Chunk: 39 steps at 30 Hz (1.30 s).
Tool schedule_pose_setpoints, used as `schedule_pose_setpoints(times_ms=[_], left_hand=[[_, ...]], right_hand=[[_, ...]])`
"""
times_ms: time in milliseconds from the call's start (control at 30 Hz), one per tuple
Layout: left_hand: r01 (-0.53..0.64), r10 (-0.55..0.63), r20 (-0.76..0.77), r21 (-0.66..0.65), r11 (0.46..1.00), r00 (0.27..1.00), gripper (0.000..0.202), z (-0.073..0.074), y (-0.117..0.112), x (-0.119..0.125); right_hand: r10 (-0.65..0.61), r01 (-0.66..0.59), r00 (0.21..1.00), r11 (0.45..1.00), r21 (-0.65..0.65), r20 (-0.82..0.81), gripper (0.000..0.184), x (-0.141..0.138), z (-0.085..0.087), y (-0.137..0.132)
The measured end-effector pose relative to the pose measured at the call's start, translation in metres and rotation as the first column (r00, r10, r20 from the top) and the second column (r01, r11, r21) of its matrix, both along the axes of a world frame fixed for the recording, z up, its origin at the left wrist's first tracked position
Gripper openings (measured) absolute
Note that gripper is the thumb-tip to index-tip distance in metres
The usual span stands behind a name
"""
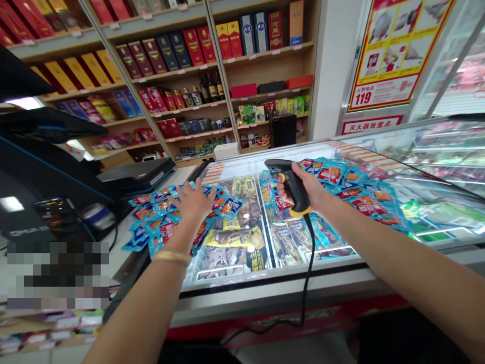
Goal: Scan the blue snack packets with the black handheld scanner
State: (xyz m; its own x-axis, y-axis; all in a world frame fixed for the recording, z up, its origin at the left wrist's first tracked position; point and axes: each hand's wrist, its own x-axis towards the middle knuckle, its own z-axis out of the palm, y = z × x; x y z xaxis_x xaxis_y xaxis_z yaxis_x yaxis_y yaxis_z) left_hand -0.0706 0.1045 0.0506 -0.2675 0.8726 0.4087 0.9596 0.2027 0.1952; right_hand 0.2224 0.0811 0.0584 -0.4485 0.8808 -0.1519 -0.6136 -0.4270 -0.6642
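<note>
Lying open, fingers spread, the left hand [195, 202] rests on the packets [151, 222] heaped on the freezer [288, 275]; the right hand [314, 192] grips the scanner [293, 194]. Probably best to lift one singly, barcode facing the scanner.

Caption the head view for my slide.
Right hand holds a barcode scanner above a freezer; left hand rests on blue snack packets.

A patch [56, 275] at the near left is pixelated, so nothing there can be made out. The monitor [38, 192] is cut off by the left edge, the poster [397, 50] by the top edge. Part of the scanner [290, 184] grip is covered by the right hand [308, 189]; some packets [151, 222] are hidden beneath the left hand [195, 202]. Print on the boxes [248, 34] on the far shelf [265, 53] is too small to be read.
</note>
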Motion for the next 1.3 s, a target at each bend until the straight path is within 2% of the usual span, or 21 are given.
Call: schedule_pose_setpoints(times_ms=[33,100,167,233,300,333,400,467,633,733,800,833,900,967,1033,1133,1300], left_hand=[[0.063,-0.063,0.003,0.024,0.998,0.998,0.069,0.001,-0.001,0.011],[0.273,-0.275,0.041,0.046,0.961,0.961,0.067,-0.001,-0.005,0.041],[0.528,-0.529,0.143,0.043,0.848,0.837,0.068,-0.009,-0.010,0.074],[0.692,-0.682,0.243,0.054,0.720,0.690,0.070,-0.022,-0.015,0.104],[0.776,-0.755,0.307,0.076,0.627,0.580,0.071,-0.036,-0.017,0.125],[0.798,-0.773,0.328,0.085,0.597,0.543,0.070,-0.042,-0.018,0.132],[0.820,-0.790,0.357,0.099,0.563,0.499,0.066,-0.052,-0.017,0.139],[0.827,-0.796,0.368,0.111,0.551,0.481,0.060,-0.056,-0.017,0.142],[0.816,-0.784,0.346,0.079,0.572,0.516,0.060,-0.053,-0.021,0.143],[0.762,-0.737,0.459,0.178,0.623,0.496,0.063,-0.051,-0.023,0.142],[0.690,-0.656,0.644,0.265,0.674,0.393,0.058,-0.051,-0.021,0.139],[0.638,-0.591,0.748,0.302,0.709,0.303,0.051,-0.051,-0.019,0.138],[0.515,-0.427,0.902,0.334,0.789,0.069,0.038,-0.050,-0.015,0.134],[0.413,-0.288,0.947,0.321,0.852,-0.141,0.033,-0.048,-0.012,0.130],[0.365,-0.214,0.941,0.302,0.881,-0.262,0.030,-0.045,-0.010,0.127],[0.364,-0.188,0.930,0.301,0.881,-0.316,0.028,-0.042,-0.011,0.126],[0.379,-0.218,0.935,0.316,0.870,-0.279,0.022,-0.042,-0.015,0.128]], right_hand=[[-0.025,0.025,1.000,1.000,0.007,0.008,0.050,0.010,0.000,0.000],[-0.074,0.074,0.997,0.997,0.012,0.007,0.048,0.027,-0.002,0.002],[-0.114,0.114,0.993,0.994,0.005,-0.008,0.046,0.038,-0.004,0.002],[-0.133,0.133,0.991,0.991,-0.004,-0.022,0.048,0.045,-0.007,0.002],[-0.137,0.137,0.990,0.991,-0.006,-0.018,0.049,0.047,-0.012,0.002],[-0.135,0.135,0.991,0.991,-0.001,-0.009,0.049,0.047,-0.013,0.003],[-0.121,0.121,0.992,0.993,0.011,0.018,0.049,0.047,-0.016,0.004],[-0.106,0.105,0.994,0.994,0.028,0.038,0.051,0.045,-0.017,0.004],[-0.102,0.097,0.993,0.993,0.074,0.064,0.052,0.043,-0.017,0.003],[-0.110,0.103,0.991,0.991,0.089,0.078,0.052,0.043,-0.018,0.001],[-0.109,0.101,0.991,0.991,0.092,0.080,0.052,0.042,-0.018,0.000],[-0.107,0.100,0.991,0.991,0.092,0.080,0.052,0.042,-0.018,0.000],[-0.103,0.096,0.992,0.991,0.091,0.073,0.050,0.041,-0.017,-0.002],[-0.091,0.085,0.994,0.992,0.090,0.065,0.049,0.040,-0.015,-0.004],[-0.068,0.061,0.995,0.994,0.088,0.078,0.050,0.037,-0.015,-0.006],[-0.025,0.015,0.991,0.997,0.079,0.128,0.051,0.032,-0.017,-0.009],[0.028,-0.042,0.986,0.996,0.079,0.166,0.048,0.024,-0.022,-0.012]])
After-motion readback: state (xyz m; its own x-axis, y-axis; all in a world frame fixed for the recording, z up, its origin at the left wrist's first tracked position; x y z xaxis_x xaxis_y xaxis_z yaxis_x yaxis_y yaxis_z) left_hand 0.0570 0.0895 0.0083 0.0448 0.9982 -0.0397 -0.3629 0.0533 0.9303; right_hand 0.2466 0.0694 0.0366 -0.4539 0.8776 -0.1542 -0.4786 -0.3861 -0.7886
